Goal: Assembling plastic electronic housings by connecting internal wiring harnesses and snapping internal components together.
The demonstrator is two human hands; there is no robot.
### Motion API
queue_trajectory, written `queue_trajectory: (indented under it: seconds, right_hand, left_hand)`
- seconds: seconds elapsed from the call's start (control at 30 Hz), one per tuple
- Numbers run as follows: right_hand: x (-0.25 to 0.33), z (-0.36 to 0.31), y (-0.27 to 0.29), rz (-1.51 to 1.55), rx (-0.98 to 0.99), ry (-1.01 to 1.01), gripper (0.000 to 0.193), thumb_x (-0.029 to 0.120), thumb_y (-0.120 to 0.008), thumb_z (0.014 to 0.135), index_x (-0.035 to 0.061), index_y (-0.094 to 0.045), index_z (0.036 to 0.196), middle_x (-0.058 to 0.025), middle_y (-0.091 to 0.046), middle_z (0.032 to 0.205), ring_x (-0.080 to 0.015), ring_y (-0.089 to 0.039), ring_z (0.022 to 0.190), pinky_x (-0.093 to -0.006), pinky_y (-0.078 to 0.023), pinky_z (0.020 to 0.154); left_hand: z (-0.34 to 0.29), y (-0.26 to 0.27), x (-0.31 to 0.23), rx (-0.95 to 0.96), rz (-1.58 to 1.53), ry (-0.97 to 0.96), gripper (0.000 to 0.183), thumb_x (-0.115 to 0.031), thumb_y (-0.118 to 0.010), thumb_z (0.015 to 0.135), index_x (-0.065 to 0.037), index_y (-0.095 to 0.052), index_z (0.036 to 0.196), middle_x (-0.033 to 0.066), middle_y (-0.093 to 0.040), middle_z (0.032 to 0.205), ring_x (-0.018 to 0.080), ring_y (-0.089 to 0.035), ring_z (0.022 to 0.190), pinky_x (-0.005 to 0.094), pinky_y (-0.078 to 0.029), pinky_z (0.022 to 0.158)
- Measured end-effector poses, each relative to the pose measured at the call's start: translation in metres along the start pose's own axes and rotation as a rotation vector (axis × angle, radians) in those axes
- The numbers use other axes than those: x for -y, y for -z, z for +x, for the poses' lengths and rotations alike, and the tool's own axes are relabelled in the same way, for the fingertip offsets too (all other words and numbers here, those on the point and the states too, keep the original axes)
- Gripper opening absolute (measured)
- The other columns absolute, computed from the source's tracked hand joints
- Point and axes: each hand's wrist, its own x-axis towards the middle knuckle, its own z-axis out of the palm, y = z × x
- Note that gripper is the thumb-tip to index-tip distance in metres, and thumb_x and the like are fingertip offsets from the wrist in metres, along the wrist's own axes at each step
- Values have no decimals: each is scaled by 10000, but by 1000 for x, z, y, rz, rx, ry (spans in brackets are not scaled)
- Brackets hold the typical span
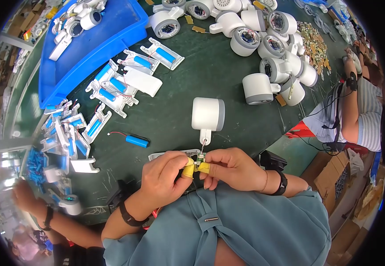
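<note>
Close to my body, both hands meet over a small green circuit board point(201, 157). My left hand point(166, 174) is closed, its yellow-covered thumb and fingertip pinched at the board's left side. From the other side my right hand point(236, 169) pinches it, with yellow on the thumb too. Thin wires run from the board up to the arm of a white cylindrical lamp head point(207, 114) with a grey rim, lying just beyond. Partly hidden under my left hand is a white plastic housing point(157, 156). A loose blue battery point(137, 141) with a red lead lies to the left.
White housings with blue batteries point(117, 84) spread over the left of the green table point(174, 84). A blue tray point(108, 46) holds white parts at far left. Several white lamp heads point(245, 42) and a pile of small boards point(314, 48) stand far right. Co-workers' arms point(351, 88) show at both sides.
</note>
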Motion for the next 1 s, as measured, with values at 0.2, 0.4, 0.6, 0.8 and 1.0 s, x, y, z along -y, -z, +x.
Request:
queue_trajectory:
  seconds: [0.2, 0.4, 0.6, 0.8, 1.0]
  right_hand:
    - [4, 0, -2, -75, -2, -17, 145, 65, -502, 987, -33, -595, 935, -63, -664, 865, -106, -667, 762, -241, -563, 687]
    - [-6, 4, -3, -581, -100, 256, 74, -2, -531, 940, -44, -592, 935, -82, -638, 790, -133, -689, 691, -259, -547, 598]
    - [-14, 16, -8, -656, -205, 385, 57, -26, -523, 909, -39, -579, 911, -102, -625, 794, -154, -694, 676, -272, -532, 569]
    - [-16, 22, -15, -696, -288, 468, 54, -28, -523, 895, -30, -577, 900, -117, -619, 795, -190, -684, 643, -297, -519, 548]
    - [-20, 26, -18, -793, -337, 561, 52, -34, -531, 874, -28, -579, 896, -137, -616, 787, -238, -664, 618, -336, -514, 551]
  left_hand:
    - [1, 4, 0, 40, 42, 1, 294, 9, -734, 667, -10, -605, 932, 107, -655, 882, 251, -652, 671, 318, -529, 573]
    - [5, 4, -1, 70, 206, -128, 341, 28, -718, 646, -5, -582, 957, 120, -640, 885, 261, -621, 635, 329, -501, 543]
    - [0, 4, -1, 64, 70, 175, 286, 59, -696, 707, 4, -602, 972, 110, -642, 898, 206, -612, 626, 288, -497, 541]
    - [-4, 1, -1, -3, 83, 160, 271, 86, -666, 736, 15, -612, 992, 120, -648, 921, 155, -588, 605, 260, -482, 532]
    - [-5, 1, -6, -13, -23, 237, 273, 108, -623, 729, 26, -599, 989, 131, -644, 924, 156, -587, 620, 256, -480, 546]
